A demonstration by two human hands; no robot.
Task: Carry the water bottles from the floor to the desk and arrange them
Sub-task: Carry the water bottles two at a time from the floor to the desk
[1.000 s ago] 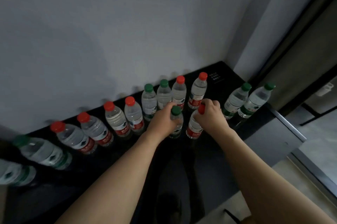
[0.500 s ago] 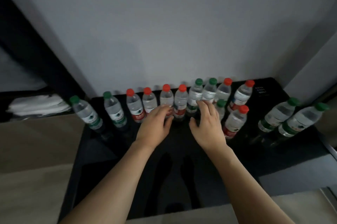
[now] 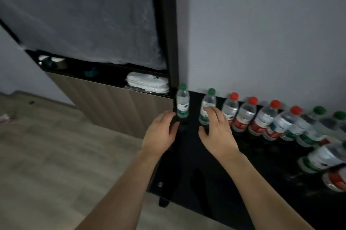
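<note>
Surroundings: black post (image 3: 169,33) rising at 12 o'clock from the left bottle; shelf (image 3: 104,72) at 10 o'clock with folded white cloth (image 3: 148,83); pale wood floor (image 3: 56,145) at 8 o'clock.
Bottles: row on black desk (image 3: 215,164) along the wall (image 3: 262,33), running toward 3 o'clock; all upright, caps up, long axis vertical.
Left bottle (image 3: 182,103): green cap, at row's end.
Second bottle (image 3: 207,107): green cap, red-capped ones beyond.
Left hand (image 3: 161,133): open, fingers spread, just beside left bottle.
Right hand (image 3: 217,130): open, fingertips (image 3: 208,110) at second bottle; contact unclear.
</note>
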